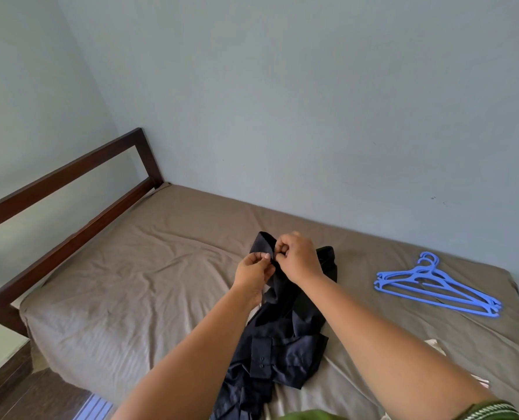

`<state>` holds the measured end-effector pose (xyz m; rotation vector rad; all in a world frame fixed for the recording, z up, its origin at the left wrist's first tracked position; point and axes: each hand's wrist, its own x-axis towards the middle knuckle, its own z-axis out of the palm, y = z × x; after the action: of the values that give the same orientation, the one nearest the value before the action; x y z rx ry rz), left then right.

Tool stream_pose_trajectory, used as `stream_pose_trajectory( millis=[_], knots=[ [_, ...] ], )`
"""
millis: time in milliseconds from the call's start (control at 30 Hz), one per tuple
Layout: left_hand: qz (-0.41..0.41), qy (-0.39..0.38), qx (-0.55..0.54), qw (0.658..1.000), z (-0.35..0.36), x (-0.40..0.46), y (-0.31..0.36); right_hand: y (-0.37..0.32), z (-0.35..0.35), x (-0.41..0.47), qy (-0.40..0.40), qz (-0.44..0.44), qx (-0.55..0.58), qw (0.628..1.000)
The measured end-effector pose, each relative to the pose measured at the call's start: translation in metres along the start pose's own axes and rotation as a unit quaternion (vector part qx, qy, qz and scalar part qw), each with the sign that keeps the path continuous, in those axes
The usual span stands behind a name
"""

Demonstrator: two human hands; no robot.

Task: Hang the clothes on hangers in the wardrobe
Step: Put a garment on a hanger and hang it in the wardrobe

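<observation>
No readable writing seen. Left hand (253, 272) and right hand (297, 257), each grip pinching dark shirt (282, 334) on bed (131, 283). Blue hangers (434, 283) at 3 o'clock of shirt. Pale blue wall (282, 101) behind.

Setting: bedroom in a home. Bed (137, 286) with brown fitted sheet and dark wooden frame (70, 189) sits in the corner of plain pale blue walls (312, 101). Blue plastic hangers (434, 283) lie near the bed's far right corner.

- Our hands (253, 269) (297, 257) cover part of the dark shirt (282, 344); what the fingertips pinch is hidden.
- At six o'clock, the shirt's hem is cut off.
</observation>
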<state>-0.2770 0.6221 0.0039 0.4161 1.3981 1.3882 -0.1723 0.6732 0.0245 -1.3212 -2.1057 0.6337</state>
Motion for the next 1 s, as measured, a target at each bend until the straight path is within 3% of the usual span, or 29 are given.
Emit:
stream_pose_trajectory(
  millis=[367,500,600,733,900,1000],
  knots=[
    [0.071,0.044,0.066,0.994,-0.003,0.001,-0.007,0.005,-0.003,0.003,-0.084,0.040,0.007,0.996],
    [0.115,0.090,0.134,0.980,-0.012,0.000,-0.006,0.005,-0.002,0.004,-0.172,0.093,0.116,0.974],
    [0.141,0.077,0.179,0.971,-0.011,-0.002,-0.003,0.006,0.000,0.003,-0.126,0.126,0.139,0.974],
    [0.170,0.061,0.197,0.964,-0.009,-0.005,-0.003,0.007,0.005,0.003,-0.093,0.201,0.250,0.943],
    [0.141,0.078,0.178,0.971,-0.006,-0.007,-0.006,0.006,0.008,0.004,-0.078,0.113,0.058,0.989],
    [0.138,0.111,0.199,0.964,-0.001,-0.009,-0.007,-0.003,0.009,0.002,-0.067,0.053,-0.010,0.996]
  ],
)
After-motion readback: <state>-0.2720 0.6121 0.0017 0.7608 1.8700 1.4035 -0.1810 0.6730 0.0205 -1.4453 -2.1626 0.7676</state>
